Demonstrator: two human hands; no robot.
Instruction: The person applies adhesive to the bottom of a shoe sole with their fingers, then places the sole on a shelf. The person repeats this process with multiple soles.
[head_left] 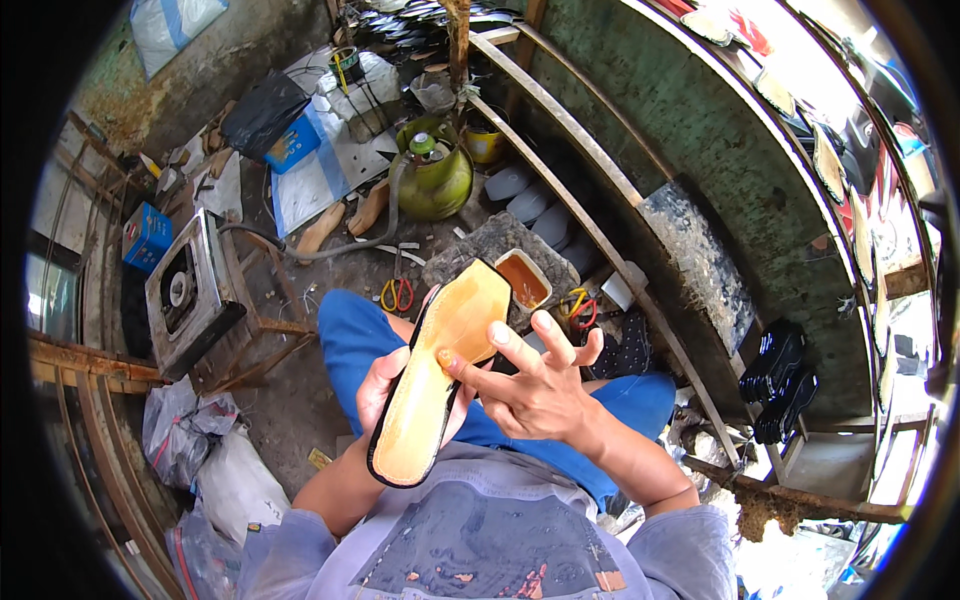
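Observation:
A tan, square-toed shoe sole point(425, 400) with a black edge and a stitched line near its rim is held up in front of my chest. My left hand point(376, 388) grips it from the side, thumb on the edge and the other fingers mostly hidden beneath. Over the sole's middle, my right hand point(540, 385) has its fingers spread; the tip of one touches the tan surface and carries an orange-brown smear. Just beyond the sole sits a pale tub point(540, 291) of orange-brown paste on a stone slab point(470, 250).
Scissors point(397, 294) with red and yellow handles lie left of the slab, another pair point(578, 308) right of it. A green gas cylinder point(435, 185) stands beyond, its hose running to a stove point(180, 290) at left. Wooden shoe lasts point(320, 228) lie nearby. Wooden shelving point(600, 215) borders the right.

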